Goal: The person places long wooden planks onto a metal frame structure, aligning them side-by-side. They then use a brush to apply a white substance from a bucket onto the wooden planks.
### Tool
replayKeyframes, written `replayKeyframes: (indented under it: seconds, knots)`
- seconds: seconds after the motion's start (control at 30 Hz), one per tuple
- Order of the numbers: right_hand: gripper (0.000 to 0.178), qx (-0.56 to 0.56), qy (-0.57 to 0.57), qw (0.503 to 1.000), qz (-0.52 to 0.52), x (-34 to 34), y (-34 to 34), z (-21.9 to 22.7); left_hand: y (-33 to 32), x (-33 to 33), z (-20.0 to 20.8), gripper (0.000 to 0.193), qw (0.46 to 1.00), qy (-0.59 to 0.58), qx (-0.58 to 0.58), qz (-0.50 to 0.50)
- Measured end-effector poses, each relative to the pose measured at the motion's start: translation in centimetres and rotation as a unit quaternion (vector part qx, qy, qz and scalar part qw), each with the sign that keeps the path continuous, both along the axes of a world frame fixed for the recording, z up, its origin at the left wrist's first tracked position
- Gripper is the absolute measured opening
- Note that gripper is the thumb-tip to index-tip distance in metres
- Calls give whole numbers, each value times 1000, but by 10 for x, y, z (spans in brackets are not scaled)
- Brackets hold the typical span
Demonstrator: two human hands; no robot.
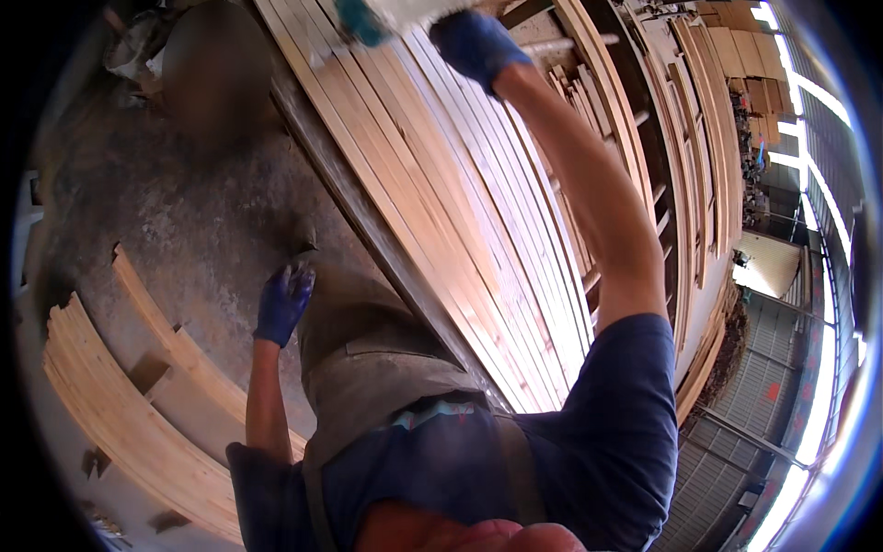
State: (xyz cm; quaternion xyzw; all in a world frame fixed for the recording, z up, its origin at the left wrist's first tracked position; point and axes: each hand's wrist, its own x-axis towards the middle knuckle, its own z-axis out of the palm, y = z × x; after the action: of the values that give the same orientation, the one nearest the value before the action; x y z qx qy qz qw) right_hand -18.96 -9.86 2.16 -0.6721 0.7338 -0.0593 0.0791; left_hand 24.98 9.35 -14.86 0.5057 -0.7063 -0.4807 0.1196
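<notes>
My right hand (474, 46), in a dark blue glove, reaches far forward over a row of long pale wooden strips (432, 175). Its fingers look closed at the end of a whitish thing (418, 11) with a teal part (359, 23) at its left. That thing is blurred and cut by the upper edge, so its kind does not show. Down at my left side, my left hand (285, 299) hangs in a blue glove over the floor, fingers extended and holding nothing. The strips lie side by side on a dark-edged support (340, 189), with a bright sheen across them.
Curved-looking stacks of boards (138, 414) lie at the lower left, near a thinner board (198, 359). More timber (694, 138) rests on a rack to the right. Beyond it stand stacked brown boxes (745, 55) and a metal-sheet wall (773, 368). Dark concrete floor (156, 193) spreads at left.
</notes>
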Motion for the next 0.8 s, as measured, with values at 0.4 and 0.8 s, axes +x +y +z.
replayKeyframes:
  seconds: [0.4, 0.8]
  knots:
    - [15, 97, 49, 981, -163, -18, 563, 92, 153, -8, 20, 41, 966, -76, 71, -239]
    - [17, 129, -31, 980, -145, 66, 630, 70, 168, 126, -91, 35, 852, -69, 495, 157]
